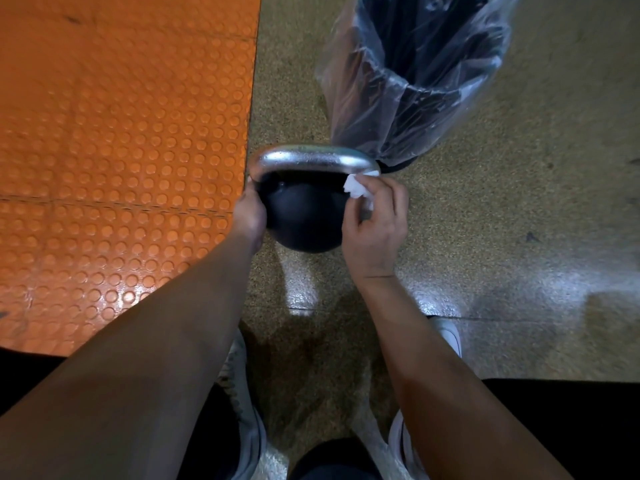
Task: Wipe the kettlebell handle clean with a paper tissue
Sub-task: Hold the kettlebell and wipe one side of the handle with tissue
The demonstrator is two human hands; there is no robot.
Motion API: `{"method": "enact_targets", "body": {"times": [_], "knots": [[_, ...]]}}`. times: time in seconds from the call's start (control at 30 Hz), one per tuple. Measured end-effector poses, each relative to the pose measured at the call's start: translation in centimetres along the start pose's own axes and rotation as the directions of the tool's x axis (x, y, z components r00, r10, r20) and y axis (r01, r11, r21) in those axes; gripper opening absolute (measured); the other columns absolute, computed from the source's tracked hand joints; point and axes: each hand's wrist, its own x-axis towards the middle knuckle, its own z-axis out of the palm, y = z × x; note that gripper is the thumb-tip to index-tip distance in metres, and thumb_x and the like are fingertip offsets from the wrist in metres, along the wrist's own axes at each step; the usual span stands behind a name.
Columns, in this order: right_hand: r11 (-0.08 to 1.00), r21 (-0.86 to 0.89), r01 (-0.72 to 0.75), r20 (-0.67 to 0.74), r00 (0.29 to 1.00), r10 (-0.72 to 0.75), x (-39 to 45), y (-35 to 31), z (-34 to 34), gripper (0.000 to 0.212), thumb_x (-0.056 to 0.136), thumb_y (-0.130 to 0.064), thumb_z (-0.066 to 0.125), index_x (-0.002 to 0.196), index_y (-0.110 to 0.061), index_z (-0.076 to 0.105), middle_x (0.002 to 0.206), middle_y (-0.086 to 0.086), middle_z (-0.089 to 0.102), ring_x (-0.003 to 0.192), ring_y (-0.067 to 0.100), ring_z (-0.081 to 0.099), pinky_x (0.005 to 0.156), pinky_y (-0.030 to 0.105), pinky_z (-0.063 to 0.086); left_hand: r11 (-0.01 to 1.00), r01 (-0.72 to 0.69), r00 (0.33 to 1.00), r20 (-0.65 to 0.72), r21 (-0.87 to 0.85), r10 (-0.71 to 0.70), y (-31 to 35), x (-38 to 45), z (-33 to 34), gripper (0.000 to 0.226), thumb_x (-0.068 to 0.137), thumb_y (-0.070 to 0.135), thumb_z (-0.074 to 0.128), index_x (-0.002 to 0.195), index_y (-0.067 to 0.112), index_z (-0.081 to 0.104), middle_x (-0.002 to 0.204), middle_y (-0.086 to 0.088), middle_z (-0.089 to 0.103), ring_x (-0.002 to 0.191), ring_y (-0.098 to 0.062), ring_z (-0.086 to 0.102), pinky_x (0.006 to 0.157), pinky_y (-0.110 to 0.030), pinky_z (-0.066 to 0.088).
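Observation:
A black kettlebell point(304, 216) with a silver handle point(311, 161) stands on the speckled floor in the middle of the head view. My left hand point(249, 214) grips the left leg of the handle where it meets the ball. My right hand point(377, 223) holds a crumpled white paper tissue point(356, 190) and presses it against the right end of the handle. The right leg of the handle is hidden behind the tissue and my fingers.
A dark bin lined with a clear plastic bag point(415, 81) stands just behind the kettlebell, to its right. An orange studded mat point(121, 150) covers the floor on the left. My white shoes point(242, 410) are below, on the speckled floor point(519, 202).

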Motion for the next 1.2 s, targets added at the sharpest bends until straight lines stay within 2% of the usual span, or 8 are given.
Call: {"method": "enact_targets", "body": {"times": [0.1,0.2,0.27,0.33,0.5,0.83,1.03,1.2], "knots": [[1.0,0.004,-0.003,-0.033,0.999,0.003,0.6,-1.0,0.3,0.022,0.087,0.012,0.065,0.105,0.004,0.074,0.105,0.02,0.066,0.098,0.031,0.068,0.087,0.035,0.058,1.0,0.0,1.0,-0.01,-0.007,0.0,0.0,0.0,0.0,0.057,0.104,0.05,0.037,0.133,0.005,0.058,0.127,-0.01,0.063,0.124,-0.026,0.055,0.111,-0.044,0.042],[0.88,0.194,-0.434,-0.116,0.88,0.46,0.6,-3.5,1.0,0.02,0.086,0.006,0.067,0.103,-0.004,0.073,0.096,0.004,0.069,0.085,-0.003,0.064,0.078,0.014,0.051,1.0,-0.001,1.0,0.004,-0.008,0.001,-0.1,0.1,0.0,0.055,0.104,0.047,0.036,0.132,0.007,0.059,0.128,-0.009,0.063,0.124,-0.025,0.055,0.112,-0.044,0.041],[0.505,0.465,-0.727,-0.001,0.57,0.822,0.8,-4.7,1.6,0.016,0.095,0.002,0.066,0.104,-0.011,0.068,0.093,-0.004,0.068,0.075,-0.006,0.068,0.074,0.019,0.056,1.0,0.001,1.0,-0.004,-0.001,-0.001,-0.1,0.0,0.1,0.053,0.105,0.045,0.035,0.132,0.006,0.059,0.129,-0.01,0.062,0.125,-0.026,0.054,0.112,-0.044,0.041],[0.098,0.666,-0.74,0.226,0.325,0.918,1.4,-5.5,2.1,0.012,0.101,0.001,0.062,0.105,-0.01,0.063,0.1,0.003,0.068,0.079,0.004,0.074,0.079,0.031,0.062,1.0,0.003,1.0,-0.005,0.005,-0.003,-0.1,-0.1,0.1,0.053,0.105,0.045,0.034,0.134,0.007,0.058,0.131,-0.01,0.061,0.125,-0.025,0.053,0.111,-0.043,0.041],[-0.411,0.764,-0.497,0.554,0.178,0.813,2.8,-5.5,3.2,0.023,0.105,0.004,0.053,0.127,0.001,0.059,0.111,0.014,0.067,0.097,0.023,0.07,0.083,0.034,0.062,1.0,0.002,1.0,-0.005,0.007,-0.002,0.1,-0.1,0.2,0.055,0.104,0.048,0.036,0.133,0.006,0.059,0.128,-0.01,0.063,0.119,-0.024,0.056,0.109,-0.042,0.044],[-0.482,0.748,-0.455,0.606,0.174,0.776,2.0,-4.9,3.2,0.022,0.103,0.002,0.058,0.123,0.002,0.064,0.127,0.017,0.067,0.109,0.023,0.068,0.094,0.03,0.057,1.0,-0.006,1.0,-0.003,-0.03,0.006,0.1,-0.1,0.2,0.054,0.104,0.048,0.036,0.132,0.007,0.058,0.125,-0.009,0.062,0.121,-0.026,0.056,0.109,-0.043,0.044],[-0.472,0.72,-0.509,0.608,0.136,0.782,1.4,-4.7,1.8,0.029,0.1,0.001,0.063,0.129,0.001,0.062,0.12,0.017,0.069,0.106,0.024,0.069,0.072,0.026,0.063,0.999,-0.022,1.0,-0.005,-0.025,0.022,-0.2,0.0,0.2,0.053,0.106,0.046,0.034,0.133,0.008,0.057,0.129,-0.01,0.061,0.125,-0.027,0.053,0.111,-0.045,0.042],[-0.457,0.697,-0.552,0.594,0.089,0.8,2.4,-4.8,3.2,0.017,0.102,-0.002,0.06,0.118,-0.005,0.065,0.132,0.014,0.065,0.117,0.022,0.064,0.079,0.026,0.056,0.999,-0.008,1.0,-0.012,-0.045,0.008,0.0,0.1,0.4,0.048,0.106,0.042,0.037,0.13,0.008,0.06,0.116,-0.005,0.063,0.12,-0.024,0.057,0.104,-0.037,0.047]]}}
